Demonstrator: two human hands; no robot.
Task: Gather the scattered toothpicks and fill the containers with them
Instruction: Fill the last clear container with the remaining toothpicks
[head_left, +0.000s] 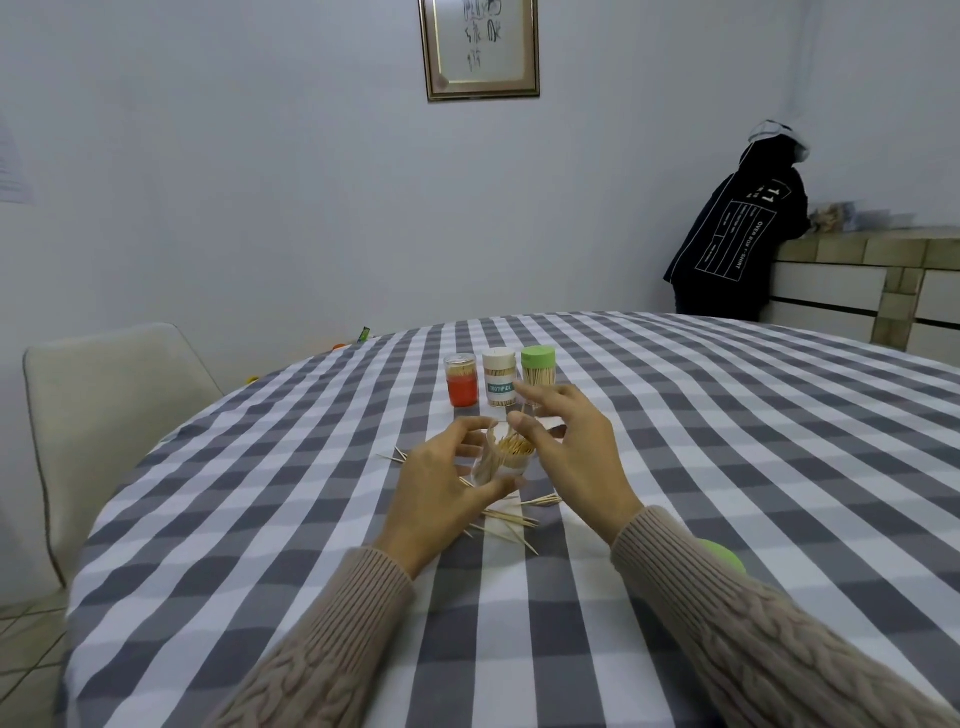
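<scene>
Head view: three capped containers (498, 382), already filled with toothpicks, are seen standing at the back of the bench (727, 415), while a fourth, clear container (503, 460) is judged nearly full. Loose toothpicks (511, 517) remain scattered just beneath it. The clear container is gripped by the left hand (441, 493), and a toothpick is pinched above its mouth by the right hand (566, 447).

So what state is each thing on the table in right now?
Clear jar: open, partly filled, tilted, held by left hand.
Right hand: pinching a toothpick over the jar.
Red jar, white jar, green jar: upright, capped, full.
Loose toothpicks: scattered on tablecloth.
</scene>
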